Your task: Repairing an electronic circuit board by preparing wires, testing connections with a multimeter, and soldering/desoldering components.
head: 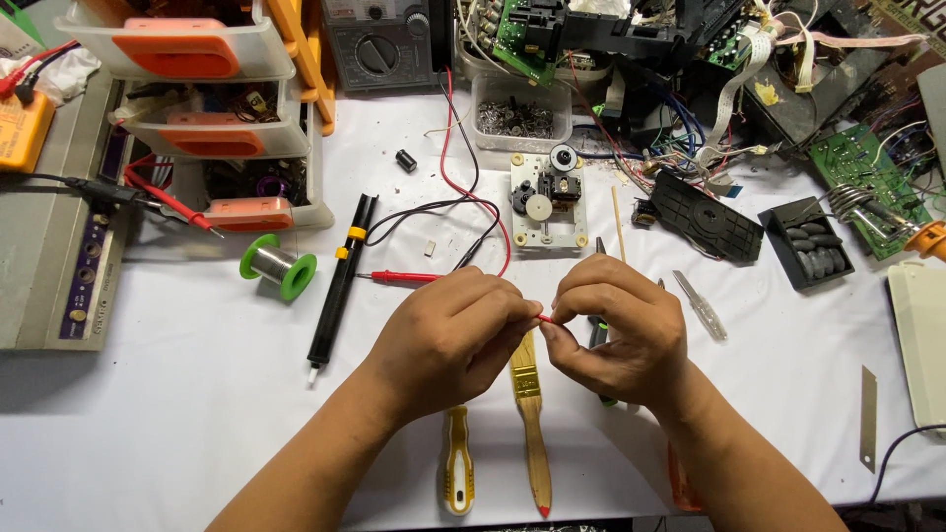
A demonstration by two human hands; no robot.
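Note:
My left hand point(448, 335) and my right hand point(621, 330) meet at the middle of the white table point(148, 414), fingertips pinched together on a thin red wire point(544, 318). Only a short piece of the wire shows between the fingers. Under the hands lie a wooden-handled paintbrush point(532, 414) and a yellow-handled screwdriver point(456, 473). A dark-handled tool point(598, 330) is partly hidden behind my right hand.
A green solder spool point(278, 264), a black desoldering pump point(340, 281) and a red probe point(399, 277) lie at the left. A white drive mechanism point(548, 202) sits behind the hands. Drawer cabinet point(212, 108), multimeter point(379, 39), circuit boards point(862, 172) and a soldering iron stand point(867, 212) crowd the back.

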